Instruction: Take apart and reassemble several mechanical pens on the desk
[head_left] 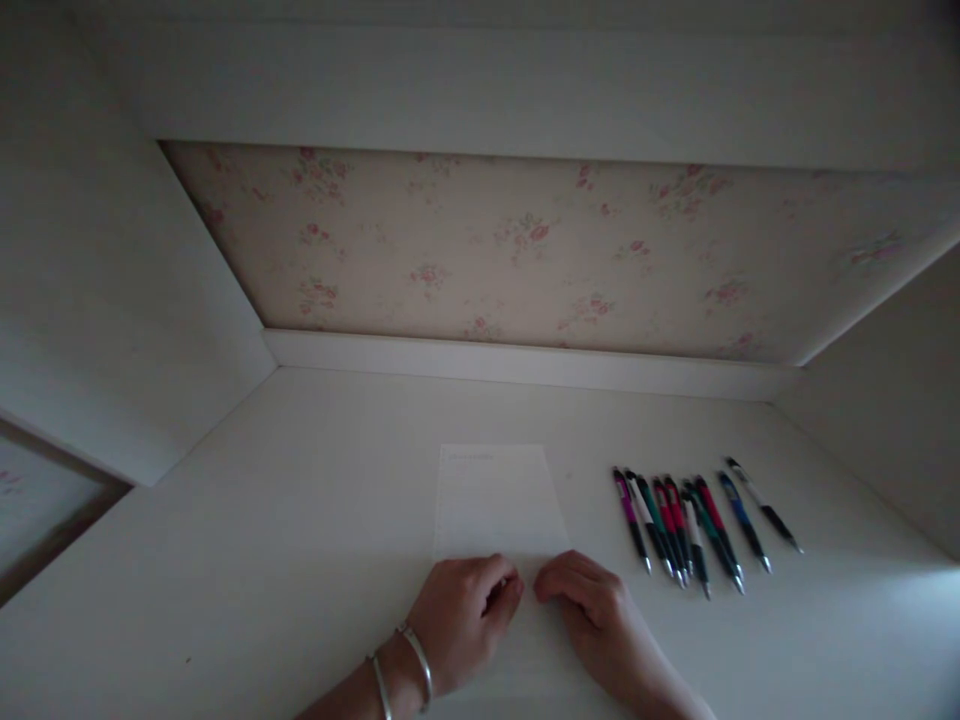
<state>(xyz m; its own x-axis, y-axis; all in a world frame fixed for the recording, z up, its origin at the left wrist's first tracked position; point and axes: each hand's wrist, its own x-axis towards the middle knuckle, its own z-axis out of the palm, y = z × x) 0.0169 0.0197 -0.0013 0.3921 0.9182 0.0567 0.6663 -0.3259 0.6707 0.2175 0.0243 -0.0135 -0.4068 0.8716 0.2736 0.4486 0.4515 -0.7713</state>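
A sheet of white paper (491, 500) with faint print along its top edge lies flat on the white desk. My left hand (466, 622) rests over its lower left part, fingers curled and thumb tip against the forefinger; nothing shows in it. Two silver bangles (416, 665) circle that wrist. Over the paper's lower right side, my right hand (596, 622) has its fingers bent down and together, thumb hidden, with no object visible. A small gap separates the two hands. Right of the paper lies a loose row of click pens (679, 530) with coloured barrels and dark grips.
A blue pen (744, 522) and a white pen (763, 505) lie at the row's right end. White panels (127, 280) enclose the desk (330, 480) at left and right. Behind it stands a floral-papered back wall (487, 250), with a white ledge (525, 368) along its foot.
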